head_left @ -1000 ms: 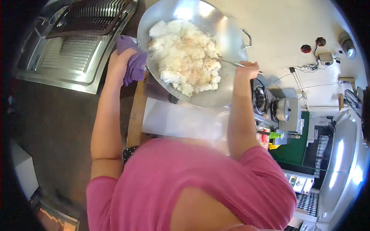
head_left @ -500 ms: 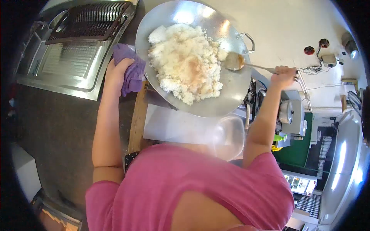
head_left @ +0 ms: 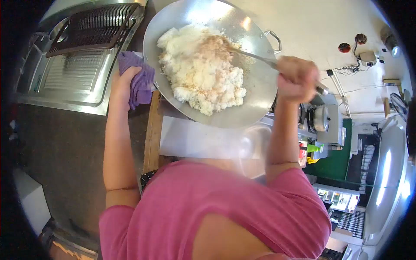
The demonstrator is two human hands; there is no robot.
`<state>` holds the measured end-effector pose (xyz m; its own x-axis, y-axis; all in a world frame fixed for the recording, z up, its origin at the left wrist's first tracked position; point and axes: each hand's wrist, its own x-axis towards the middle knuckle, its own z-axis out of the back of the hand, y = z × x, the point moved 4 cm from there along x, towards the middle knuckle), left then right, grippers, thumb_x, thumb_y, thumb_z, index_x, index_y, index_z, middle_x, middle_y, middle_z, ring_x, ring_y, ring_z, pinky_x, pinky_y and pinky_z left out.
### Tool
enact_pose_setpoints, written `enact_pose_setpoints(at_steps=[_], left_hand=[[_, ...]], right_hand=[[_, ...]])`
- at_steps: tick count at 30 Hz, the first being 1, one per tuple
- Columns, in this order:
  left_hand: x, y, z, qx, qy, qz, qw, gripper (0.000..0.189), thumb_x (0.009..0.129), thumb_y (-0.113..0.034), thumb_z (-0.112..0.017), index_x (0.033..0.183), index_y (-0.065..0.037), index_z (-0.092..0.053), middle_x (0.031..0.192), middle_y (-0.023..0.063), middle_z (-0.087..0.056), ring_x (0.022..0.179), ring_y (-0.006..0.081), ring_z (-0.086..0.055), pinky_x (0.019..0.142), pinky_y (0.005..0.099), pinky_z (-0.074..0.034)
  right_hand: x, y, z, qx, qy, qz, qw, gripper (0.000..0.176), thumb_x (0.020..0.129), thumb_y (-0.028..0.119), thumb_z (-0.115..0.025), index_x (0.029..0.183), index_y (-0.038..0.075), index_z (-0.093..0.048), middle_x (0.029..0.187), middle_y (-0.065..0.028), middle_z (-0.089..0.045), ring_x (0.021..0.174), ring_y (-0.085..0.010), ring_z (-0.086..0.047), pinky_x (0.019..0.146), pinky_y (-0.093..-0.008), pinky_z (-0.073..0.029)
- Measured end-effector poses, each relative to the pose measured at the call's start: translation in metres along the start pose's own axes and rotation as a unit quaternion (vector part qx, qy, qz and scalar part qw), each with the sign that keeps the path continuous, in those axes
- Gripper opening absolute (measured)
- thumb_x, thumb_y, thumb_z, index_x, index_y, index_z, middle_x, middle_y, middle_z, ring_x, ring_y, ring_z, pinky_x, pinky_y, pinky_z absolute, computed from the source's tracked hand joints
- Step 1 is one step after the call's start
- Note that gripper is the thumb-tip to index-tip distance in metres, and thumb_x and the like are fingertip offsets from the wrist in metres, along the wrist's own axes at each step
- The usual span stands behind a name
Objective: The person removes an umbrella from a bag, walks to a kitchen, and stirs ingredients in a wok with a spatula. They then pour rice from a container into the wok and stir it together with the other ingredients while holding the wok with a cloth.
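A large metal wok [head_left: 260, 86] holds a heap of white rice [head_left: 190, 69] with a brownish patch near its top. My right hand [head_left: 297, 79] is wrapped round the handle of a long metal ladle [head_left: 255, 56], whose bowl is sunk in the rice and hidden. At the wok's left rim, my left hand [head_left: 125, 82] grips a folded purple cloth [head_left: 141, 84]. The cloth lies against the rim and covers whatever handle may be beneath it.
On the left stands a steel sink [head_left: 102, 97] with a dark dish rack [head_left: 91, 30]. Below the wok are a white board [head_left: 190, 141] and a blurred clear plastic container [head_left: 253, 149]. A lidded pot [head_left: 321, 118] stands at the right.
The ladle has moved left from the wok's bare right side into the rice, my right hand following. The wok and my cloth-holding left hand appear slightly further left in view.
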<state>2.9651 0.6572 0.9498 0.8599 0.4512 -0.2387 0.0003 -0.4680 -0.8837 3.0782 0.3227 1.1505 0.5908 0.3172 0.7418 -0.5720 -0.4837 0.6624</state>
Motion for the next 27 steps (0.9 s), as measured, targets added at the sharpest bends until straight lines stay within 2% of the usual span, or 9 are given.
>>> enact_pose_setpoints(at_steps=[2,7,10,12,14,17,21,23,27], left_hand=[[0.000,-0.002,-0.002,0.003,-0.006,-0.004,1.000,0.037,0.078,-0.019,-0.065,0.105,0.005,-0.060,0.089,0.0108,-0.066,0.074,0.0186,-0.065,0.067,0.0307,-0.052],[0.002,-0.003,0.000,0.015,-0.011,-0.014,1.000,0.036,0.079,-0.018,-0.065,0.106,0.005,-0.059,0.090,0.0110,-0.066,0.074,0.0186,-0.065,0.068,0.0303,-0.052],[0.003,-0.001,0.001,0.035,-0.001,-0.021,0.999,0.038,0.078,-0.018,-0.065,0.106,0.005,-0.059,0.092,0.0121,-0.066,0.076,0.0186,-0.065,0.069,0.0309,-0.052],[0.000,-0.001,0.000,0.031,0.010,0.000,0.999,0.038,0.077,-0.018,-0.065,0.106,0.005,-0.059,0.092,0.0118,-0.066,0.076,0.0187,-0.065,0.070,0.0310,-0.052],[0.001,-0.001,0.000,0.014,0.009,0.003,1.000,0.037,0.077,-0.019,-0.065,0.106,0.005,-0.059,0.091,0.0115,-0.065,0.077,0.0188,-0.065,0.070,0.0310,-0.052],[0.004,0.002,0.004,0.025,-0.004,-0.003,1.000,0.037,0.077,-0.019,-0.064,0.105,0.005,-0.059,0.090,0.0108,-0.065,0.076,0.0190,-0.064,0.070,0.0311,-0.052],[-0.001,-0.001,-0.005,0.005,0.019,-0.003,1.000,0.036,0.078,-0.018,-0.064,0.105,0.005,-0.058,0.091,0.0109,-0.065,0.077,0.0190,-0.065,0.071,0.0316,-0.053],[-0.009,-0.005,-0.007,-0.009,-0.001,-0.028,1.000,0.036,0.079,-0.018,-0.065,0.106,0.005,-0.057,0.092,0.0114,-0.065,0.079,0.0191,-0.065,0.072,0.0313,-0.053],[-0.006,0.002,-0.002,-0.010,-0.004,-0.022,1.000,0.037,0.080,-0.017,-0.066,0.108,0.006,-0.056,0.095,0.0119,-0.064,0.081,0.0191,-0.065,0.074,0.0313,-0.052]], right_hand=[[0.011,0.018,0.027,0.018,0.014,0.020,1.000,0.041,0.093,0.032,-0.049,0.062,0.015,-0.028,0.050,0.0027,-0.021,0.045,-0.0116,-0.020,0.048,-0.0309,-0.021],[0.030,-0.031,0.201,-0.161,-0.327,-0.028,0.931,0.039,0.093,0.030,-0.048,0.062,0.016,-0.028,0.052,0.0026,-0.023,0.044,-0.0131,-0.022,0.050,-0.0326,-0.026],[0.038,-0.077,0.267,-0.071,-0.385,-0.090,0.916,0.039,0.093,0.030,-0.048,0.062,0.016,-0.030,0.052,0.0012,-0.030,0.044,-0.0154,-0.028,0.051,-0.0343,-0.030],[0.020,-0.161,0.278,-0.116,-0.389,-0.095,0.909,0.027,0.094,0.025,-0.046,0.070,0.014,-0.038,0.054,-0.0036,-0.044,0.046,-0.0221,-0.044,0.047,-0.0392,-0.039],[0.011,-0.194,0.222,-0.034,-0.587,-0.162,0.792,0.018,0.093,0.018,-0.045,0.079,0.011,-0.036,0.051,-0.0028,-0.038,0.044,-0.0185,-0.036,0.046,-0.0346,-0.034],[0.027,-0.178,0.129,0.060,-0.475,-0.128,0.869,0.027,0.093,0.022,-0.047,0.073,0.010,-0.033,0.051,0.0001,-0.029,0.043,-0.0148,-0.027,0.046,-0.0314,-0.026],[0.041,-0.081,0.004,0.039,-0.017,-0.063,0.997,0.041,0.093,0.029,-0.049,0.061,0.014,-0.028,0.050,0.0031,-0.023,0.044,-0.0116,-0.021,0.048,-0.0295,-0.019],[0.039,-0.040,0.000,0.027,0.067,-0.023,0.997,0.042,0.093,0.030,-0.049,0.060,0.015,-0.028,0.050,0.0033,-0.023,0.045,-0.0112,-0.021,0.049,-0.0298,-0.020],[0.066,-0.016,0.107,-0.006,-0.052,0.011,0.999,0.042,0.094,0.031,-0.048,0.060,0.016,-0.028,0.049,0.0022,-0.023,0.045,-0.0126,-0.022,0.048,-0.0314,-0.021]])
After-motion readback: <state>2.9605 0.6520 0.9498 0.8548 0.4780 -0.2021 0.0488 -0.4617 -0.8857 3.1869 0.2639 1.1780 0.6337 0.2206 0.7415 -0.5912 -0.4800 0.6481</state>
